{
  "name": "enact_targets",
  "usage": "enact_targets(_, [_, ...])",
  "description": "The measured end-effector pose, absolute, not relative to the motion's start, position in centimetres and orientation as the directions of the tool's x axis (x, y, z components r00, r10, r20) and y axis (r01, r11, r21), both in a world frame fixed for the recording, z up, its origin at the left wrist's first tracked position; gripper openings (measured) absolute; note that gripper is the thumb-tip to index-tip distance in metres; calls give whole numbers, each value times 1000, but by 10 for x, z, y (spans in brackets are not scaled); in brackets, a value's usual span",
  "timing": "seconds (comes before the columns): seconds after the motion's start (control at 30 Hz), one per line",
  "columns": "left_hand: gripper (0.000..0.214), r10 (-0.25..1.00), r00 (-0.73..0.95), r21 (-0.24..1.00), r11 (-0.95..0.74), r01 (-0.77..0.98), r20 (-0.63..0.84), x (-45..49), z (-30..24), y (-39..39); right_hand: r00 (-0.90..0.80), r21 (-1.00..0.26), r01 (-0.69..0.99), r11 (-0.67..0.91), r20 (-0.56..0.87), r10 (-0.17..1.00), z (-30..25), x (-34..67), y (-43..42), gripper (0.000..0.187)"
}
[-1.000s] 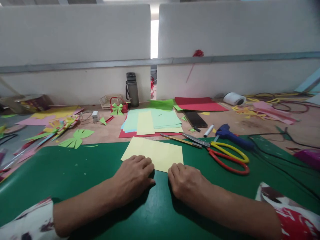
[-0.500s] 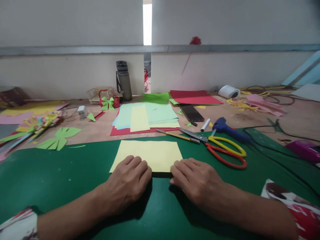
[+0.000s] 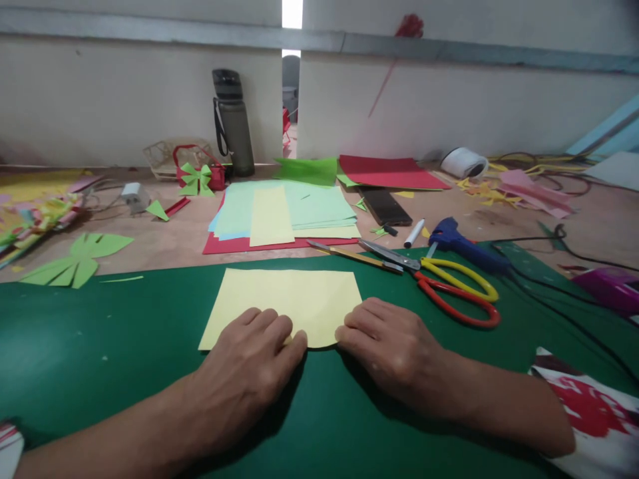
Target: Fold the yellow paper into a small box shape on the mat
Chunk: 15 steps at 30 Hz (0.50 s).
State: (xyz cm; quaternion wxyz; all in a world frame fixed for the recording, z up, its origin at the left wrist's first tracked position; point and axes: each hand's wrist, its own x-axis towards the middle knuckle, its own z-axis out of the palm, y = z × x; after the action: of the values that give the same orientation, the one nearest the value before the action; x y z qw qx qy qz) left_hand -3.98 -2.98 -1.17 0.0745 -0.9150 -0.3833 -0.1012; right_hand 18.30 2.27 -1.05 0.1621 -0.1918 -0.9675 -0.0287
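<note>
A pale yellow sheet of paper point(image 3: 294, 293) lies on the green cutting mat point(image 3: 124, 332) in front of me. With fingers curled over its near edge, my left hand point(image 3: 257, 359) grips the paper left of centre, the thumb at the edge. My right hand point(image 3: 389, 349) pinches the same edge near the right corner. Between the two hands the near edge bows slightly downward. Both sets of fingertips are partly hidden. To the right of the paper lie scissors point(image 3: 456, 283) with red and yellow handles and a slim craft knife point(image 3: 354, 257).
Behind the mat stands a stack of pale green paper point(image 3: 319, 206). A blue glue gun point(image 3: 466, 246), a white marker point(image 3: 414, 233) and a dark phone point(image 3: 384, 206) lie to the right. A grey bottle point(image 3: 234, 126) stands by the wall; a green paper cutout point(image 3: 77, 259) lies left.
My view has tilted down and shifted slightly. Both hands stay on the paper's near edge; my left thumb now shows at the edge, which bows between the hands.
</note>
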Motion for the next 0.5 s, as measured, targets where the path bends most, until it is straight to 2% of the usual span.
enact_targets(0.23, [23,682,647,-43,-676,735,341,-45,-9,-25,-856,-140,335,932,369,363,-8,186,25,29])
enact_targets(0.37, [25,652,693,-43,-718,694,309,-43,-11,-27,-871,-138,336,932,329,363,-12,188,25,29])
enact_targets(0.5, [28,718,626,40,-666,744,304,-40,-15,-32,-841,-199,387,900,323,433,-15,188,25,26])
